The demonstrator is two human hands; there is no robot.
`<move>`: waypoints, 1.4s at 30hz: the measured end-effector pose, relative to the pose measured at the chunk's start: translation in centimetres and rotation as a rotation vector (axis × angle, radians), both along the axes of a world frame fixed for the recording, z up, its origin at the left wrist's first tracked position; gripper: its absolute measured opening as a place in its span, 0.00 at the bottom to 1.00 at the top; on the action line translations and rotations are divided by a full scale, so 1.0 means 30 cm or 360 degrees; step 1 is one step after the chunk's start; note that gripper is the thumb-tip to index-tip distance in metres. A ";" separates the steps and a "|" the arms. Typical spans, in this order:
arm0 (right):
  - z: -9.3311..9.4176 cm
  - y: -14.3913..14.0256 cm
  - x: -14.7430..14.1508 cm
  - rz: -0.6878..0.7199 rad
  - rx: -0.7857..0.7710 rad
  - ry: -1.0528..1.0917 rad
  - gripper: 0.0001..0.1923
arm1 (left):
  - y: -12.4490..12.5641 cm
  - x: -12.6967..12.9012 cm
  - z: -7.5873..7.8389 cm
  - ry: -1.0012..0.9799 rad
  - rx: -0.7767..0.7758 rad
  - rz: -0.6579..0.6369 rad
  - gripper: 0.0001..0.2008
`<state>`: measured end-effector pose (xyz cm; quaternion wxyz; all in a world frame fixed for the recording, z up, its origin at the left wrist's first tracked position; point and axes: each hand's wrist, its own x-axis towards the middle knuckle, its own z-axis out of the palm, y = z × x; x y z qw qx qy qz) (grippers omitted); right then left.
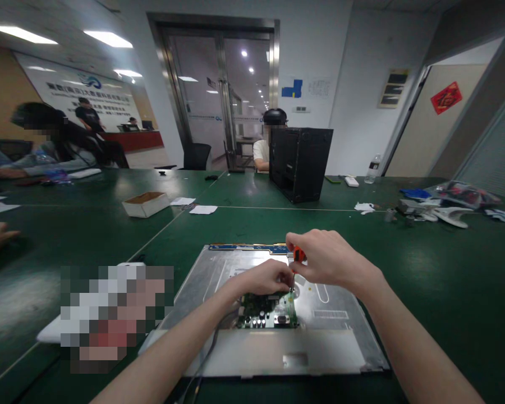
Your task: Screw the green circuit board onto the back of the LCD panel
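Note:
A metal display panel (pixel 340 331) lies back side up on the green table in front of me. On its middle sits a green circuit board (pixel 261 318), and a narrow blue board (pixel 244 247) runs along its far edge. My right hand (pixel 326 255) grips an orange and black screwdriver (pixel 298 254), whose shaft points down to the green board's far right corner. There my left hand (pixel 267 278) has its fingers curled and pinched beside the screwdriver's tip. Whatever they hold is hidden. Dark cables (pixel 210 348) trail from the board's left side toward me.
A black computer case (pixel 298 165) stands across the table, with a person (pixel 261 154) behind it. Left are an open box (pixel 146 204), a blurred-out item (pixel 113 314) and another person's hand (pixel 0 237). Plastic bags (pixel 463 196) and a bottle (pixel 372 170) are at right.

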<state>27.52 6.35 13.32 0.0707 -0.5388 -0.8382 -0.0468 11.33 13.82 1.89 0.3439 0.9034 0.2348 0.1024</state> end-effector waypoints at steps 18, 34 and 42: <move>-0.011 0.017 -0.007 -0.0015 0.0054 -0.0015 0.09 | -0.003 0.004 0.003 -0.0001 0.0002 -0.0019 0.06; -0.008 0.022 -0.008 -0.0026 0.0121 -0.0086 0.08 | 0.001 0.006 -0.006 -0.0053 -0.0026 -0.0009 0.05; -0.018 0.034 0.001 0.0009 0.0127 -0.0043 0.06 | 0.006 0.003 -0.015 -0.0032 -0.0012 -0.0005 0.04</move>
